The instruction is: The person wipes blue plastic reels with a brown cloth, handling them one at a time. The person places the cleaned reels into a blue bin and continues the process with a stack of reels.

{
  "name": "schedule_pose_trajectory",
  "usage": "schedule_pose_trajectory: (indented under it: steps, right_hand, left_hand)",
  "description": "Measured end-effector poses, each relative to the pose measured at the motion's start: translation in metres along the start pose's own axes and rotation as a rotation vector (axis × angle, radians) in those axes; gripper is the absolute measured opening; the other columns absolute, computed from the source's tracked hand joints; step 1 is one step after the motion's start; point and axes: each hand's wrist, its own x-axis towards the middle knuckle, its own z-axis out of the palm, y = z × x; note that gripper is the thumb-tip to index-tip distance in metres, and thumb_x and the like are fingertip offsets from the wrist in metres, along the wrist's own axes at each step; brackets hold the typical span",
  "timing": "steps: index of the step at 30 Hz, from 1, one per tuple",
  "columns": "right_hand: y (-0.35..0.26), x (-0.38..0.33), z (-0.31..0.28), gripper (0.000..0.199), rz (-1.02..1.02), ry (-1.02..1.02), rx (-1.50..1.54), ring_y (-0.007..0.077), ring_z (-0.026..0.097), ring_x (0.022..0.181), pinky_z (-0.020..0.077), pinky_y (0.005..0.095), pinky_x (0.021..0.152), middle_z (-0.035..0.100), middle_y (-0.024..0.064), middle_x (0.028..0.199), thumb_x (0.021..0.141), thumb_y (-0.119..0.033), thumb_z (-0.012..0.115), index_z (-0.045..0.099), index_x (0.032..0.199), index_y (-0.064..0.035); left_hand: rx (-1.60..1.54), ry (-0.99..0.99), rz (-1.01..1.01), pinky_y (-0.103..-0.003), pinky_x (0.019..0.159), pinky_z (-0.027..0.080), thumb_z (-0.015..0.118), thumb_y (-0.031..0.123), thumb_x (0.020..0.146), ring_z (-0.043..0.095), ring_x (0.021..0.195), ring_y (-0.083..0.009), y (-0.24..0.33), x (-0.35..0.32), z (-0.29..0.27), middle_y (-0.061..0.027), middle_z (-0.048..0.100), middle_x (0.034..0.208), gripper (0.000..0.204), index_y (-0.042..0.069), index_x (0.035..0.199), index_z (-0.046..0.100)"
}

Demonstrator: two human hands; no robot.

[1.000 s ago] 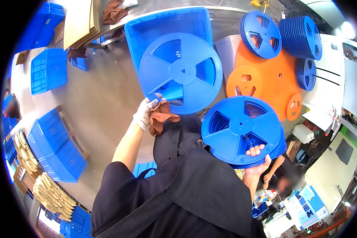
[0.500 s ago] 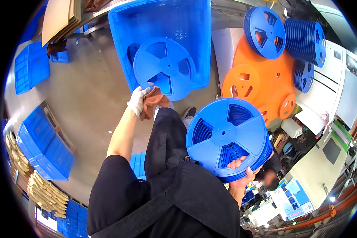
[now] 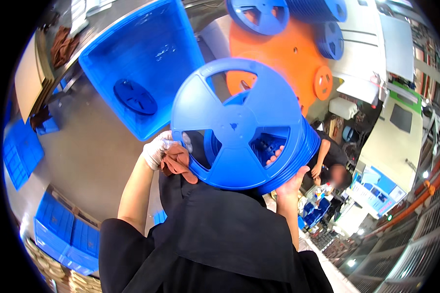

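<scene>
Workshop floor is grey concrete, with a big blue crate [image 3: 146, 63] sitting open and one blue reel [image 3: 135, 96] lying flat inside it. Flat blue trays [image 3: 66, 239] are stacked lower left, and there's an orange disc [image 3: 283, 53] up top with more blue spools around it. The stack of blue reels [image 3: 244, 124] is held up in front of the chest. The right hand [image 3: 291, 178] cups it from below, fingers curled onto the rim. The gloved left hand [image 3: 157, 149] pinches a brown rag [image 3: 178, 161] against the reel's left edge.
</scene>
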Motion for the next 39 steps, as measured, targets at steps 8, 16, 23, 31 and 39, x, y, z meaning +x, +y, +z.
schedule_pose_trajectory:
  steps: [8,16,23,31,39]
  right_hand:
    - [0.003,-0.021,-0.016,0.064,-0.011,-0.081,0.137,0.0233,0.057,0.082,0.0499,0.0403,0.081,0.056,0.0076,0.089,0.069,-0.033,0.073,0.047,0.120,-0.0048]
    - [0.005,-0.027,-0.012,0.058,-0.016,-0.164,0.121,0.0185,0.050,0.072,0.0473,0.0359,0.074,0.051,0.0042,0.080,0.068,-0.030,0.072,0.046,0.113,-0.0047]
    - [0.000,-0.029,-0.008,0.056,0.020,-0.216,0.128,0.0188,0.050,0.073,0.0460,0.0358,0.076,0.049,0.0041,0.079,0.067,-0.029,0.073,0.045,0.111,-0.0060]
    - [0.006,-0.026,-0.021,0.055,0.017,-0.181,0.155,0.0190,0.050,0.075,0.0456,0.0355,0.077,0.049,0.0051,0.082,0.068,-0.027,0.071,0.044,0.111,-0.0071]
    - [0.006,-0.016,-0.036,0.056,-0.009,-0.158,0.261,0.0201,0.053,0.075,0.0511,0.0381,0.078,0.051,0.0057,0.081,0.068,-0.028,0.071,0.049,0.114,-0.0052]
  left_hand:
    - [0.266,0.039,-0.141,-0.033,0.089,0.050,0.063,0.011,0.084,0.064,0.096,-0.0201,0.016,0.008,0.024,-0.0097,0.067,0.103,0.037,-0.001,0.119,0.059]
    - [0.250,0.608,0.695,-0.028,0.058,0.048,0.060,0.018,0.090,0.055,0.067,-0.0143,0.037,0.052,0.081,-0.0063,0.059,0.082,0.018,0.008,0.102,0.051]
    - [1.644,0.237,0.962,-0.038,0.072,0.050,0.064,0.021,0.084,0.061,0.081,-0.0261,-0.020,0.129,0.187,-0.0130,0.062,0.082,0.018,0.005,0.091,0.060]
    - [1.589,0.148,0.773,-0.042,0.075,0.051,0.059,0.013,0.081,0.063,0.088,-0.0334,-0.035,0.138,0.191,-0.0149,0.064,0.097,0.015,0.006,0.094,0.062]
    - [0.969,0.673,-0.185,-0.036,0.048,0.050,0.044,0.067,0.087,0.060,0.057,-0.0228,-0.008,0.064,0.031,-0.0106,0.064,0.089,0.067,0.011,0.122,0.055]
